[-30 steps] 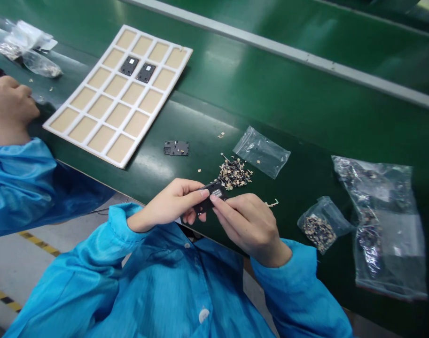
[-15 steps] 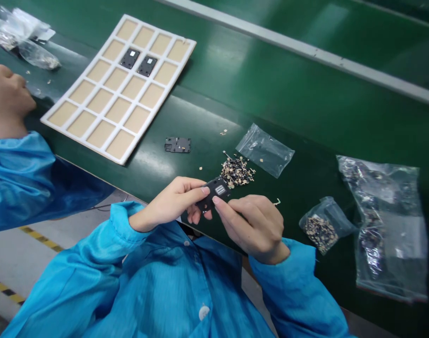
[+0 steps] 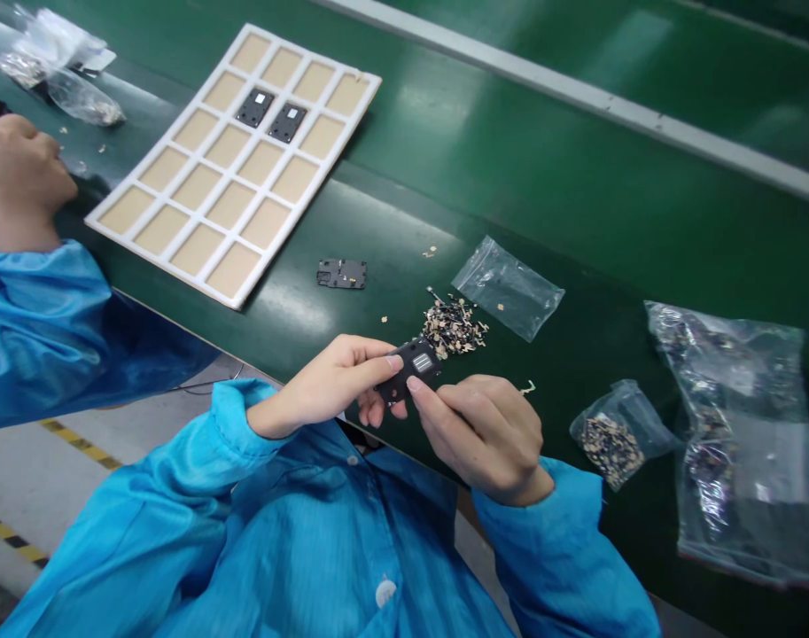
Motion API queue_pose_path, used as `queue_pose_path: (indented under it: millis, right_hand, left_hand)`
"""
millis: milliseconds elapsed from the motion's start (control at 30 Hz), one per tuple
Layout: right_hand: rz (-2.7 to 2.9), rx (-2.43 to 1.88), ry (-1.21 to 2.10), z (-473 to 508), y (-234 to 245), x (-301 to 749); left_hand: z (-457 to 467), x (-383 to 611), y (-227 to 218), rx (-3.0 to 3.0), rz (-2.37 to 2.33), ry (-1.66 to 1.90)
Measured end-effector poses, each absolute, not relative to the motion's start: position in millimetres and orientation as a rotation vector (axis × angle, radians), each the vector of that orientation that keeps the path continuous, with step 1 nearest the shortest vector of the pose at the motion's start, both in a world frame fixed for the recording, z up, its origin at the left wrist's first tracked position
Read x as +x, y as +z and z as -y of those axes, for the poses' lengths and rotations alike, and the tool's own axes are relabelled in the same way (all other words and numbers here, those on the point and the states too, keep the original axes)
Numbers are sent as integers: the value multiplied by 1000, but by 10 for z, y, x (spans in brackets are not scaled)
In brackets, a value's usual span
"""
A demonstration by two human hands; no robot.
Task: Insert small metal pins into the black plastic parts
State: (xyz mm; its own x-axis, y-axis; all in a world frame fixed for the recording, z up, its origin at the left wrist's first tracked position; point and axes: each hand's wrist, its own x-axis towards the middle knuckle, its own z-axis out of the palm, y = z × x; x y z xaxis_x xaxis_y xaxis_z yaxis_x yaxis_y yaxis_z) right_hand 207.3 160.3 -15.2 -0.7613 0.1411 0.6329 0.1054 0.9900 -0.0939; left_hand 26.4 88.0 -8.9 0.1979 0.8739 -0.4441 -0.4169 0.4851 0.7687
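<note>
**What are the hands doing?**

The left hand (image 3: pixel 330 385) reaches in from the lower left, fingers curled under and thumb on top. The right hand (image 3: pixel 487 439) comes from the lower right, its fingers bent inward. Both grips are clamped on a small black bracket (image 3: pixel 404 374), held just past the front edge of the worktop (image 3: pixel 404 204).

**Which way does the bracket point?**

Its long axis slants from lower left to upper right. A ribbed metal patch (image 3: pixel 423 361) sits toward the upper end, facing up.

**And around it?**

A loose pile of gold-and-black bits (image 3: pixel 454 328) lies just beyond it, with a clear zip bag (image 3: pixel 507 288) nearby. To the right are a small bag of bits (image 3: pixel 613 443) and a large bag (image 3: pixel 729 443). A lone black part (image 3: pixel 341 273) lies on the green surface. A white tray (image 3: pixel 161 265) holds two more in its tan cells.

**Anyone else?**

A second person's hand (image 3: pixel 19 173) and blue sleeve (image 3: pixel 38 328) show at left, above a grey floor (image 3: pixel 45 487) with yellow-and-black tape (image 3: pixel 81 443).
</note>
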Motion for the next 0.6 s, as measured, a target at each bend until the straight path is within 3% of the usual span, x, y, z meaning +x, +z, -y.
queue_pose_path:
  millis: [600]
  right_hand:
    - [2512,-161,16,-1578,-97,2053]
  left_hand:
    - [-889,309,-87,478,-1022,988]
